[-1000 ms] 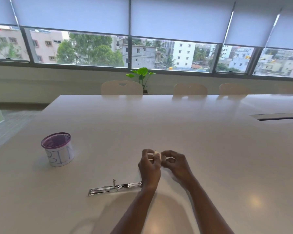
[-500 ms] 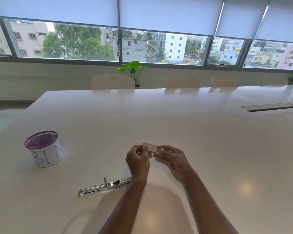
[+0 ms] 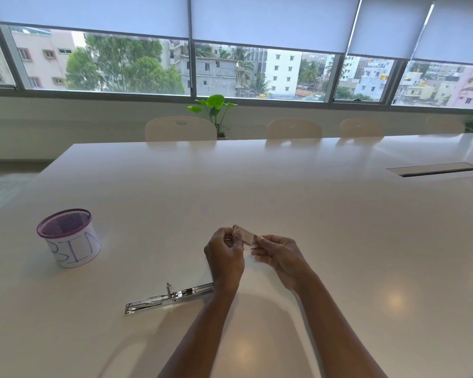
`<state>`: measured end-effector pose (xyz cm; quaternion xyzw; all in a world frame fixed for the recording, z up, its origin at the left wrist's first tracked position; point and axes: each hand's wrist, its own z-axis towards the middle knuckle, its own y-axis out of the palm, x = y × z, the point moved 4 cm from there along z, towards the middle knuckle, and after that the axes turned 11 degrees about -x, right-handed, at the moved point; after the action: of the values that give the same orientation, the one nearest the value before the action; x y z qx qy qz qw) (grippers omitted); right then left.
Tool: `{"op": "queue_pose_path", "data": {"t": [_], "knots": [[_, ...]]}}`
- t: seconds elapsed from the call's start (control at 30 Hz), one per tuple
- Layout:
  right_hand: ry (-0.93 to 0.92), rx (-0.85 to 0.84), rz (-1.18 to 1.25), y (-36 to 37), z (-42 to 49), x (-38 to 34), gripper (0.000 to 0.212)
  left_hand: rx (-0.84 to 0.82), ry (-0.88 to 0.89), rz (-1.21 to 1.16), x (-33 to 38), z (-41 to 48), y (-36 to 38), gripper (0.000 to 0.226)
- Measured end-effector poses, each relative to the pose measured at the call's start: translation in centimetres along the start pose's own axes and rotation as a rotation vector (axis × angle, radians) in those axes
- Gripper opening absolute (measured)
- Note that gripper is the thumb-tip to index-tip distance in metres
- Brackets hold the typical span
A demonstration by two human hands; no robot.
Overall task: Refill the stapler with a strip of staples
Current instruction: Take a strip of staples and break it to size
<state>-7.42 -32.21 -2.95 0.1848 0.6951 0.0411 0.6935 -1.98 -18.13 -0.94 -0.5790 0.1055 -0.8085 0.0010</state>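
Note:
A silver metal stapler (image 3: 170, 297) lies opened flat on the white table (image 3: 284, 200), its right end hidden behind my left wrist. Above it, just over the tabletop, both hands pinch a small flat silvery strip of staples (image 3: 245, 235). My left hand (image 3: 224, 255) grips the strip's left end with thumb and fingers. My right hand (image 3: 280, 257) holds the right end with its fingertips. The strip is tilted, its left end higher.
A white cup with a purple mesh rim marked "BIN" (image 3: 69, 238) stands at the left. A cable slot (image 3: 434, 169) is set into the table at the far right. Several chairs (image 3: 180, 129) and a potted plant (image 3: 215, 110) line the far edge under the windows.
The hands have spread slightly and the staple strip now shows between them, where a second ago they were bunched together around a pale object. The camera view has shifted a little.

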Motion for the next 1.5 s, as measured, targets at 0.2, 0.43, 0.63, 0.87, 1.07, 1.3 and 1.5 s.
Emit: {"op": "queue_pose_path", "data": {"t": [0.2,0.43,0.63,0.87,1.07,1.3,1.5], "knots": [[0.050,-0.051,0.065,-0.1,-0.1,0.2,0.023,-0.012,0.116,0.105,0.9,-0.1,0.1,0.011],[0.089,-0.010,0.001,-0.6,-0.2,-0.1,0.013,-0.036,0.015,0.045,-0.2,0.1,0.4,0.009],[0.059,0.043,-0.009,-0.8,-0.4,-0.6,0.009,-0.031,-0.265,-0.308,-2.2,0.3,0.3,0.010],[-0.018,0.150,0.170,-1.9,-0.6,-1.4,0.015,-0.084,-0.486,-0.722,-2.6,0.0,1.0,0.023],[0.001,0.118,0.123,-0.8,-0.5,-1.0,0.015,-0.176,-0.517,-0.753,-2.2,-0.5,1.8,0.023],[-0.011,0.160,0.001,-0.9,-0.4,-0.9,0.015,-0.299,-0.387,-0.188,-1.7,-0.8,2.0,0.052],[-0.053,0.137,-0.107,-0.6,-0.3,-1.0,0.015,-0.269,-0.189,0.092,-0.2,-1.1,1.6,0.024]]}}
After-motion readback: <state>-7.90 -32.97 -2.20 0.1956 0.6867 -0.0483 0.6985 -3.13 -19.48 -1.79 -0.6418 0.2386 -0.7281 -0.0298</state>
